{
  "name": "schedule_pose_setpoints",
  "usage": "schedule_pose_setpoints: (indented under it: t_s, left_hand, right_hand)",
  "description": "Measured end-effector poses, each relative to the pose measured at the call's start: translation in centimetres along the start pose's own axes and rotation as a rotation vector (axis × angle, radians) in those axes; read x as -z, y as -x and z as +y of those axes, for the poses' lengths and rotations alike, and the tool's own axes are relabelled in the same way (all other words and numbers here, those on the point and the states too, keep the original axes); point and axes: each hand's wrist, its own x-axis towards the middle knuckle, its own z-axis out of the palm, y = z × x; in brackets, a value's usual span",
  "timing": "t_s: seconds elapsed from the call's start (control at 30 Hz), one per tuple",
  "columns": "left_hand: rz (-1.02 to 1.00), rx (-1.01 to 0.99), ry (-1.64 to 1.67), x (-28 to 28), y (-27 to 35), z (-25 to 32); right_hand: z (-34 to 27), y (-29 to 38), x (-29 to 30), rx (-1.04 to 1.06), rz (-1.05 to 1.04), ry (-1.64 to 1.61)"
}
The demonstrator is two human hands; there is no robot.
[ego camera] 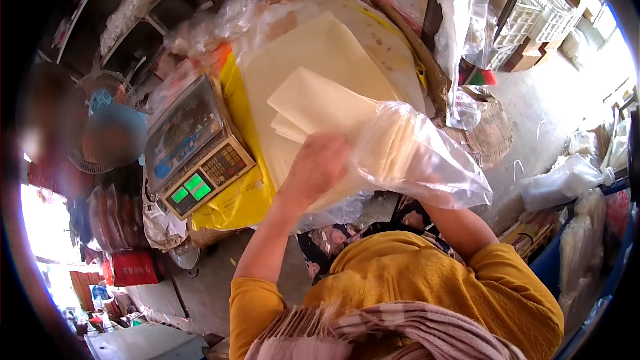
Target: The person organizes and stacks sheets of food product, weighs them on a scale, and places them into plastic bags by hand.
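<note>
A folded bundle of thin, pale yellow sheets, which look like tofu skin, lies half inside a clear plastic bag. My left hand is closed at the near side of the bundle, by the bag's mouth, and is slightly blurred. Through the film my right hand shows faintly at the bag's near side, supporting bag and bundle; its fingers are mostly hidden. Beneath the bundle a broad stack of the same flat sheets covers much of the work surface.
Left of the stack sits a digital scale with lit green displays, on yellow plastic sheeting. Another person is at the far left, near a fan. White plastic crates stand at upper right; a filled plastic bag lies at right.
</note>
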Motion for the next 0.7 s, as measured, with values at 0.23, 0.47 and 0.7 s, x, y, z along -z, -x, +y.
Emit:
schedule_pose_setpoints:
  t_s: [0.23, 0.47, 0.7]
  left_hand:
    - [0.02, -0.009, 0.131, -0.6, -0.8, 2.1]
    - [-0.159, 0.367, 0.649, 2.5, -0.9, 2.3]
    - [0.348, 0.771, 1.845, 1.2, -1.6, -2.5]
  right_hand:
    - [-0.2, 1.2, 0.2, 0.004, 0.018, -0.038]
    - [-0.4, 1.2, 0.5, 0.008, 0.036, -0.058]
    - [-0.1, 0.0, 0.1, 0.011, 0.03, -0.057]
